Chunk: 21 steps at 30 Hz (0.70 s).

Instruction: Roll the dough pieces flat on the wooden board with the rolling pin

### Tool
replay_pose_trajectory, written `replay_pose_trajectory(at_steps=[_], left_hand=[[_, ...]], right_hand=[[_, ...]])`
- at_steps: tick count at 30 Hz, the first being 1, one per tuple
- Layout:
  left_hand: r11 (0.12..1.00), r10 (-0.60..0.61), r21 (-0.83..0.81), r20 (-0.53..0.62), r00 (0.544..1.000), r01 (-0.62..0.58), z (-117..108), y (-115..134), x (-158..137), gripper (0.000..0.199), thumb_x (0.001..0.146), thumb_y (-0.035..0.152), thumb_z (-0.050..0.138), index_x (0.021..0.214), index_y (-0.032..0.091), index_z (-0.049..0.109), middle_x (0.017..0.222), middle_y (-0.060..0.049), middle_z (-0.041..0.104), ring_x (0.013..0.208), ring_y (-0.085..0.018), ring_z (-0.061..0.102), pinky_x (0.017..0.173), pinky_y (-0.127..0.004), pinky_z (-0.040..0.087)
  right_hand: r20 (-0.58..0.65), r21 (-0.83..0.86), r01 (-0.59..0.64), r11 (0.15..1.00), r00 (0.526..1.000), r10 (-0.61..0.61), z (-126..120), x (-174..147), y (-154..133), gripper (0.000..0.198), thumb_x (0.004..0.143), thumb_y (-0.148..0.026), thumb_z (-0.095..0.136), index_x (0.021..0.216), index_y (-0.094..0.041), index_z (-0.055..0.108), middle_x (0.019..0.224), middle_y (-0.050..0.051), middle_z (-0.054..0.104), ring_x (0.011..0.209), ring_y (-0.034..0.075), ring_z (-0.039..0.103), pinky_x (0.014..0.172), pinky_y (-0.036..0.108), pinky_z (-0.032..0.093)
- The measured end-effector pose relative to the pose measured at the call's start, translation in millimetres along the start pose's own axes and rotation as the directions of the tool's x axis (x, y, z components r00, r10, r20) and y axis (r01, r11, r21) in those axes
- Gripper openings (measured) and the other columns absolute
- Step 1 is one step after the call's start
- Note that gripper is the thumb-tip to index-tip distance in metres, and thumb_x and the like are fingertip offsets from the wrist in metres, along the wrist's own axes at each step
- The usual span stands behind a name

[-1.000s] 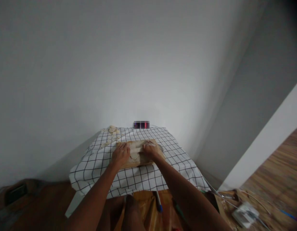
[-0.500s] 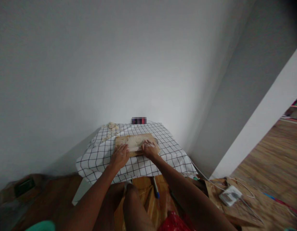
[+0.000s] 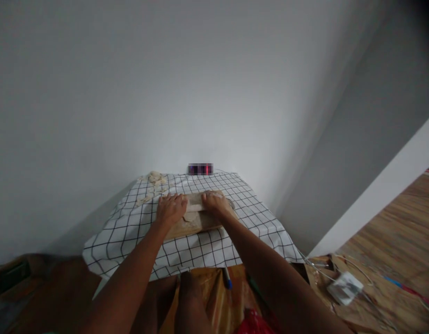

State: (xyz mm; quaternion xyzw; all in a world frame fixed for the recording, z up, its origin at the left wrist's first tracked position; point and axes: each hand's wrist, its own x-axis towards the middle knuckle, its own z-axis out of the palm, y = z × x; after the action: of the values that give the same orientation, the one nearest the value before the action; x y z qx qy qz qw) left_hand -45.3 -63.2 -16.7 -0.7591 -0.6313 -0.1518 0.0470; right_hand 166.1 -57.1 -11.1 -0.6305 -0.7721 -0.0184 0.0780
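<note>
A wooden board (image 3: 181, 228) lies on a table covered with a white, black-checked cloth (image 3: 106, 239). Across the board runs a pale rolling pin (image 3: 195, 208), its ends covered by my hands. My left hand (image 3: 171, 207) rests over the left end, fingers curled forward and down. Over the right end, my right hand (image 3: 214, 202) is wrapped in the same way. A thin sheet of dough (image 3: 190, 216) shows on the board just on my side of the pin; the rest of it is hidden.
Dough scraps (image 3: 155, 177) lie at the cloth's far left. A blurred dark and red object (image 3: 200, 169) stands at the wall (image 3: 200, 93). Below the table edge is a blue-tipped stick (image 3: 227, 279). A white power strip (image 3: 345, 288) with cables lies at right.
Both hands have pushed forward from the board's near edge towards its far side with the rolling pin, uncovering dough and board on my side. The view has shifted slightly.
</note>
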Motion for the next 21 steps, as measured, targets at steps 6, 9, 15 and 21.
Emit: replay_pose_trajectory(at_steps=[6,9,15,21], left_hand=[[0.998,0.016,-0.053,-0.088,0.996,-0.021,10,-14,53,0.057,0.123,0.049,0.041,0.154,0.013,0.072,0.163,-0.018,0.071,0.162,-0.039,0.053,0.136,-0.07,0.031],[0.999,-0.022,-0.028,-0.133,0.991,0.018,12,-17,77,0.058,0.123,0.049,0.037,0.143,0.013,0.078,0.151,-0.02,0.078,0.149,-0.036,0.063,0.13,-0.066,0.04],[0.996,-0.079,0.027,-0.192,0.978,0.085,24,-25,114,0.079,0.124,0.052,0.023,0.118,0.003,0.084,0.117,-0.029,0.084,0.108,-0.03,0.075,0.108,-0.051,0.052],[0.99,-0.138,-0.016,-0.076,0.988,0.137,43,-40,143,0.075,0.123,0.054,0.029,0.121,0.0,0.082,0.119,-0.028,0.084,0.109,-0.028,0.074,0.11,-0.052,0.053]], right_hand=[[0.043,0.05,-0.101,0.994,0.994,0.099,-7,50,4,0.052,0.124,-0.034,0.026,0.15,-0.019,0.069,0.153,0.019,0.072,0.143,0.03,0.068,0.118,0.046,0.054],[0.05,0.159,-0.161,0.974,0.987,0.155,-8,71,5,0.051,0.123,-0.039,0.03,0.149,-0.017,0.069,0.152,0.018,0.074,0.14,0.03,0.071,0.117,0.044,0.055],[0.02,0.172,-0.204,0.964,0.979,0.204,1,98,6,0.054,0.123,-0.041,0.03,0.146,-0.016,0.072,0.153,0.021,0.074,0.141,0.032,0.071,0.118,0.046,0.055],[0.158,0.145,-0.161,0.976,0.978,0.138,1,119,9,0.055,0.121,-0.038,0.032,0.154,-0.016,0.07,0.162,0.021,0.068,0.15,0.033,0.067,0.122,0.049,0.054]])
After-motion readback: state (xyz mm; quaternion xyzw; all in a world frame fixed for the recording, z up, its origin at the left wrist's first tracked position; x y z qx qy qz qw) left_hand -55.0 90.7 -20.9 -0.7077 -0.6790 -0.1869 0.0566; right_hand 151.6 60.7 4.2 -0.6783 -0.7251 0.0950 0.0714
